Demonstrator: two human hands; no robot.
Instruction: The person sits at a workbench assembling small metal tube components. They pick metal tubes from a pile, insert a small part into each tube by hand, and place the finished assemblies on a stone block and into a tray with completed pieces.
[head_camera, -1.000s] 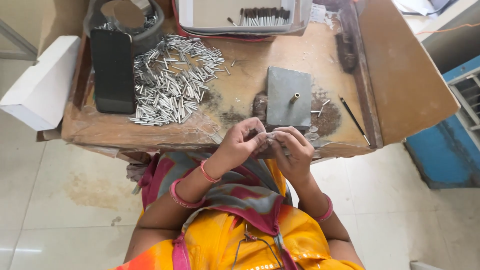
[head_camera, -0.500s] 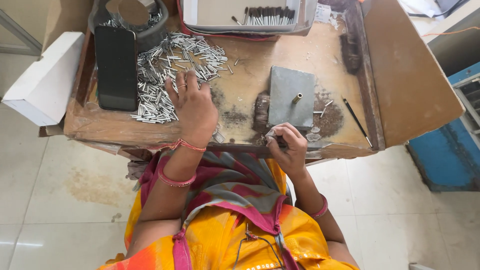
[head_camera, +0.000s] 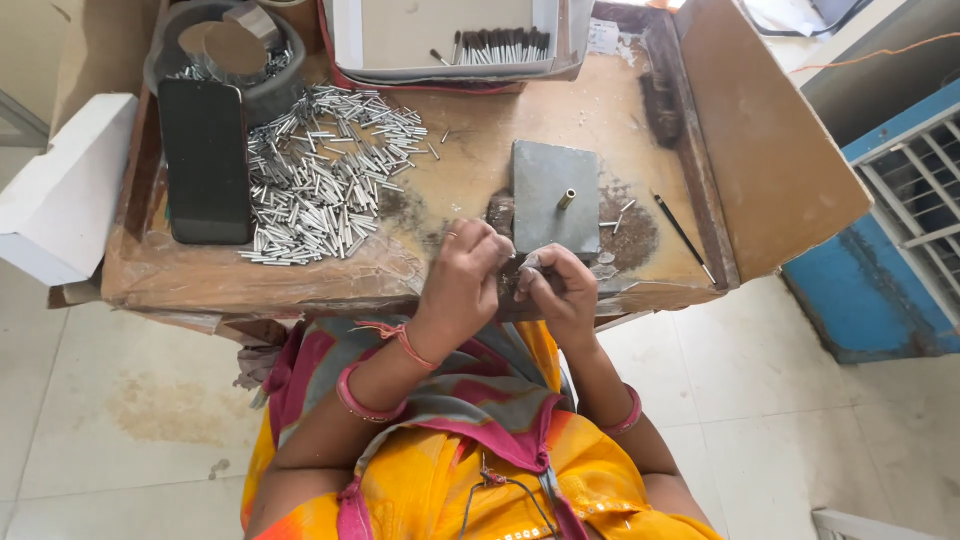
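Note:
My left hand (head_camera: 465, 285) and my right hand (head_camera: 562, 292) meet fingertip to fingertip over the front edge of the wooden work tray (head_camera: 200, 285). The left fingers pinch what looks like a small metal tube. The right fingers are closed on a small grey tuft (head_camera: 530, 263). A heap of short silver metal tubes (head_camera: 320, 175) lies to the left of my hands. Just beyond them sits a grey metal block (head_camera: 545, 180) with a small brass peg (head_camera: 566, 199) standing on it.
A black phone (head_camera: 205, 160) lies left of the heap, with a round dark tub (head_camera: 225, 50) behind it. A white box of dark-tipped pieces (head_camera: 495, 45) stands at the back. A thin black stick (head_camera: 685, 235) lies right. A white carton (head_camera: 60, 190) sits left; a blue cabinet (head_camera: 880, 250) right.
My left hand reached out to the heap of tubes, then came back to meet my right hand at the tray's front edge. The right hand stayed put.

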